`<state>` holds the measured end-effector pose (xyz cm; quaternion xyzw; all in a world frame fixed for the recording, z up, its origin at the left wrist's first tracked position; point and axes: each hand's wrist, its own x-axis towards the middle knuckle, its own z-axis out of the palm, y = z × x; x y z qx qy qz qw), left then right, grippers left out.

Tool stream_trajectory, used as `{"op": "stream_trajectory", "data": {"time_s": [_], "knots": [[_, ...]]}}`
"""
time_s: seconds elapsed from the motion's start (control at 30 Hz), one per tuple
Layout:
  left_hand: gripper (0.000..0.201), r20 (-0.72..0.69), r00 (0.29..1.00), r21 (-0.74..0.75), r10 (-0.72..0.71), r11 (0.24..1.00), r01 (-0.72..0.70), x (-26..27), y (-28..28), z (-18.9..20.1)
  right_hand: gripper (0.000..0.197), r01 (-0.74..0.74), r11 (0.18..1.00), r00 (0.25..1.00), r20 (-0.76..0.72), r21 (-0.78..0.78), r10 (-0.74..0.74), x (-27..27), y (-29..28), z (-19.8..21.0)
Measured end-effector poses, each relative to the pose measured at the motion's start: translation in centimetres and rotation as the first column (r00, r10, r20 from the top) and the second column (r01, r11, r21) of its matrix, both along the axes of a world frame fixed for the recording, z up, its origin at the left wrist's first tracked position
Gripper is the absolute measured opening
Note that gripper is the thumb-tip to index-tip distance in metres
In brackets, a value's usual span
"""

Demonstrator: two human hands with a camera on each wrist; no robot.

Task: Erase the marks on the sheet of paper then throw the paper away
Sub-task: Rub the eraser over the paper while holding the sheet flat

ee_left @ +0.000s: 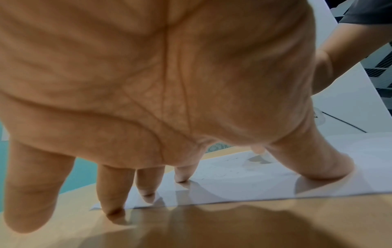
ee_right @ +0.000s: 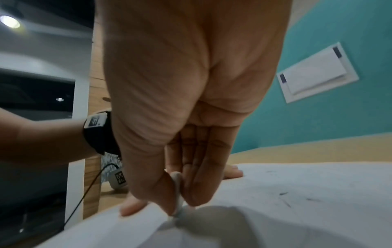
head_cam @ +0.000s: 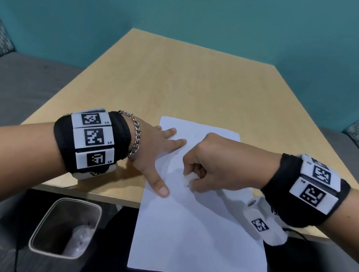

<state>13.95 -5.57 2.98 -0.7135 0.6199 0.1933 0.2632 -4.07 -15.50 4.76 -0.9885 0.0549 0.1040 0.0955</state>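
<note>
Teal wall [head_cam: 194, 8] rises behind a pale wooden surface [head_cam: 183, 77], with grey benches on either side. At the lower left, below the near edge, stands a bin [head_cam: 65, 228] with something pale crumpled inside.

Moving right, the left hand [head_cam: 152, 152] lies spread and flat, its straight fingers [ee_left: 182, 174] pressing down the left edge of a white sheet of paper [head_cam: 193, 232]; the thumb also presses on the sheet, while the outer fingers reach the bare wood just beside it. A chain bracelet [head_cam: 135, 136] and a black band with printed markers sit on that wrist.

The sheet lies at the near side, its lower part hanging past the edge. Faint pencil marks [ee_right: 284, 198] show on its far part.

Further right, the right hand [head_cam: 218, 165] is curled, thumb and fingers [ee_right: 199, 184] pinching a small white eraser [ee_right: 178, 193] whose tip touches the paper near the middle. Its wrist carries a matching marked band.
</note>
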Motion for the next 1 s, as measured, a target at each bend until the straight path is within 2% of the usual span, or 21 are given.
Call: {"op": "stream_trajectory", "data": {"time_s": [0.13, 0.33, 0.43, 0.5, 0.63, 0.8, 1.0], "knots": [[0.140, -0.009, 1.000, 0.003, 0.000, 1.000, 0.000, -0.3, 0.1, 0.4, 0.008, 0.058, 0.996, 0.995, 0.083, -0.072, -0.052, 1.4, -1.1, -0.4], [0.131, -0.033, 0.999, 0.004, 0.010, 1.000, -0.010, -0.5, 0.4, 0.9, 0.015, -0.003, 1.000, 1.000, 0.022, -0.014, 0.003, 1.7, 0.0, -0.3], [0.134, -0.025, 1.000, 0.006, 0.001, 1.000, 0.000, -0.4, 0.4, 0.7, 0.008, 0.067, 0.996, 0.996, 0.060, -0.059, -0.064, 2.4, -0.8, -0.4], [0.133, -0.027, 1.000, 0.003, -0.003, 1.000, 0.003, -0.4, 0.4, 0.6, 0.004, 0.063, 0.996, 0.995, 0.084, -0.068, -0.057, 2.4, -0.5, -0.6], [0.122, -0.054, 0.999, -0.002, 0.007, 1.000, -0.007, -0.3, 0.4, 0.7, 0.015, -0.004, 1.000, 0.999, 0.049, 0.023, 0.003, 2.1, 0.0, -0.7], [0.139, -0.030, 0.999, -0.003, 0.010, 1.000, -0.010, -0.3, 0.4, 0.6, 0.019, 0.123, 0.991, 0.987, 0.111, -0.058, -0.116, 2.3, -1.7, -0.4], [0.139, -0.013, 1.000, 0.010, 0.012, 1.000, -0.012, -0.8, 0.6, 1.1, 0.018, 0.266, 0.964, 0.947, 0.191, -0.024, -0.257, -0.6, -4.5, 1.5]]}}
